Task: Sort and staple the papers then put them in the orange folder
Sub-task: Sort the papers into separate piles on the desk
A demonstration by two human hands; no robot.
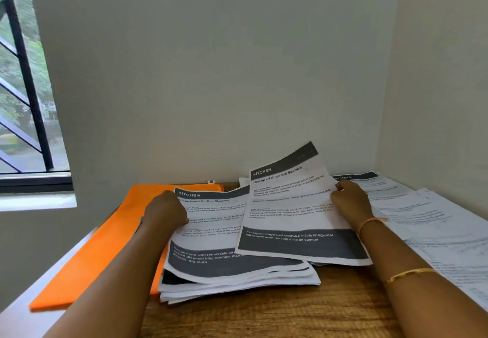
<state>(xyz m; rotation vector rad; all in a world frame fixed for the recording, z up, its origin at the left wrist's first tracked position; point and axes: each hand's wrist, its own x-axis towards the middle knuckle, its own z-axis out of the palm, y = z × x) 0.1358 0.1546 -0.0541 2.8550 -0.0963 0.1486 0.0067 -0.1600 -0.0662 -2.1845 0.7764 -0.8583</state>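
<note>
- The stack of papers point(237, 277) is thin white printed sheets with dark header bands, their edges fanned unevenly, lying on the grained wooden table point(264, 314).
- The flat, matte orange folder point(105, 245) lies left of the stack, partly under it.
- The left hand point(166, 211) rests curled on the stack's top sheet; whether it pinches the sheet cannot be told.
- The right hand point(348, 203) pinches the right edge of a loose sheet point(290, 205), which is tilted up and bowed over the stack.
- More white sheets point(435, 232) are spread right of the stack.

A wooden worktop point(264, 311) is carrying an orange folder point(105, 245) lying flat at its left, a stack of printed papers point(237, 282) overlapping the folder's right edge, and loose sheets point(435, 232) spreading along its right side.
</note>
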